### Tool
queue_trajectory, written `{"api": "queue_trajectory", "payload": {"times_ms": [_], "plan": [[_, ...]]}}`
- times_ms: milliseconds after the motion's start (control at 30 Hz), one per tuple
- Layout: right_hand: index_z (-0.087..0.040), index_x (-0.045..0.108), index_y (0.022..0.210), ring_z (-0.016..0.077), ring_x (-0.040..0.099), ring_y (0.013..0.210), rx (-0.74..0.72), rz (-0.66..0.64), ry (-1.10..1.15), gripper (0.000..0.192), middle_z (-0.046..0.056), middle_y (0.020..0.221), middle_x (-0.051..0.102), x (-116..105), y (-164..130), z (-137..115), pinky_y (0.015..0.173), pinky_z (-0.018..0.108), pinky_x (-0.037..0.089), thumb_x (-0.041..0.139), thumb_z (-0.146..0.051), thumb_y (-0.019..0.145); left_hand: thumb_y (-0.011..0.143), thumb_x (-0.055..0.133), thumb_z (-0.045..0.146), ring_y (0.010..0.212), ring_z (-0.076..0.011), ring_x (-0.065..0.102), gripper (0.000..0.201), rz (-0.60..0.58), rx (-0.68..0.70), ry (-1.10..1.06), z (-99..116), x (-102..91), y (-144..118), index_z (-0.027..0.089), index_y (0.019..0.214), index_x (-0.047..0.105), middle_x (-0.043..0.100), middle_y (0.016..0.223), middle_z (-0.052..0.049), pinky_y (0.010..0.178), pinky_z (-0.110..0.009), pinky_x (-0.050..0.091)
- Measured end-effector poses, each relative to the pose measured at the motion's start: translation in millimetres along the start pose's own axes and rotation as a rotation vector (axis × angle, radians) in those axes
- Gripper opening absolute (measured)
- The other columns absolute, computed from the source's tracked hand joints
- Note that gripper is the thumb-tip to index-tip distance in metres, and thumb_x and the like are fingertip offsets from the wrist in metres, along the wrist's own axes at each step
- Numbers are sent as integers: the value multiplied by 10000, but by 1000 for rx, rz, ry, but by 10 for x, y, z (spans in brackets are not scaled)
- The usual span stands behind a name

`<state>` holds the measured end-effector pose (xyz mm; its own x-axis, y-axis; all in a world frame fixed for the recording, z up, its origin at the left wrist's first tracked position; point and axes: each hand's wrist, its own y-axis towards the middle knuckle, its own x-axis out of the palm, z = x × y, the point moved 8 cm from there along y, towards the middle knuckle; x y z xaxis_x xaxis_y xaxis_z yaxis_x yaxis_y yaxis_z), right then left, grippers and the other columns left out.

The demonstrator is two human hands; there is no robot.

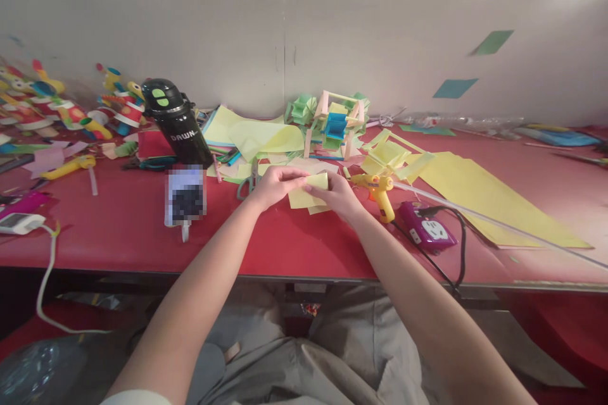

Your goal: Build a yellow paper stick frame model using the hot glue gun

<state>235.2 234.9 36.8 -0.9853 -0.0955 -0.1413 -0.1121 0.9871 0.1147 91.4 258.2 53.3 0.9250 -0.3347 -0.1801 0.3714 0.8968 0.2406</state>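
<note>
Between both hands, above the red tabletop (294, 247), is a small yellow piece of paper (314, 186). My left hand (277, 185) pinches its left side with thumb and fingers. On the other side, my right hand (339, 195) grips the right edge, the thumb lying on the paper. Another pale yellow piece shows just below the held one. Grey-green scissors (249, 182) lie left of my left hand, partly hidden by it. Close to my right hand rests a yellow hot glue gun (377, 193).
Behind the hands stands a wooden-stick model (335, 126) with folded green and blue paper. A black bottle (178, 126) is at back left. A purple power socket (427, 228) with a black cable sits right, beside yellow sheets (489, 202). A grey partition (190, 31) borders the back.
</note>
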Motion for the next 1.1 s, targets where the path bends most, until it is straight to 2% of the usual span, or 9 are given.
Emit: {"api": "queue_trajectory", "payload": {"times_ms": [433,567,667,800,933,1100], "plan": [[-188,561,815,166,589,673,-23,-35,2,501,14,732,621,23,25,31,566,275,463,840,-535,589,708,798,388,964,-253,701,326,21,8,-15,-61,-16,23,176,956,784,767,1004,-92,857,-363,549],[-192,570,809,167,599,674,-25,-55,37,495,10,740,629,52,19,11,574,279,470,858,-517,571,686,815,387,926,-251,713,323,56,3,-25,-89,-33,36,167,921,784,773,954,-96,833,-363,561],[-199,599,826,186,630,709,-28,-75,103,452,22,768,657,76,16,-3,612,300,495,832,-526,618,655,839,375,925,-249,718,347,88,-2,-39,-107,-71,50,163,924,780,774,927,-97,859,-376,565],[-212,623,821,208,648,736,-28,-50,149,411,37,766,680,55,27,18,612,308,499,765,-576,693,604,871,374,943,-253,719,382,111,-51,-71,-140,-114,57,159,905,778,776,910,-101,901,-397,562],[-212,627,793,193,628,699,-35,-19,145,415,32,743,673,30,40,45,585,294,477,781,-578,671,581,884,376,929,-255,721,391,115,-97,-82,-159,-119,44,154,885,777,776,895,-107,901,-408,563],[-208,625,778,174,587,664,-41,5,145,428,21,709,641,24,30,10,566,281,448,772,-594,670,612,867,365,933,-250,717,370,121,-92,-64,-145,-118,31,161,905,774,774,903,-103,898,-405,555]]}}
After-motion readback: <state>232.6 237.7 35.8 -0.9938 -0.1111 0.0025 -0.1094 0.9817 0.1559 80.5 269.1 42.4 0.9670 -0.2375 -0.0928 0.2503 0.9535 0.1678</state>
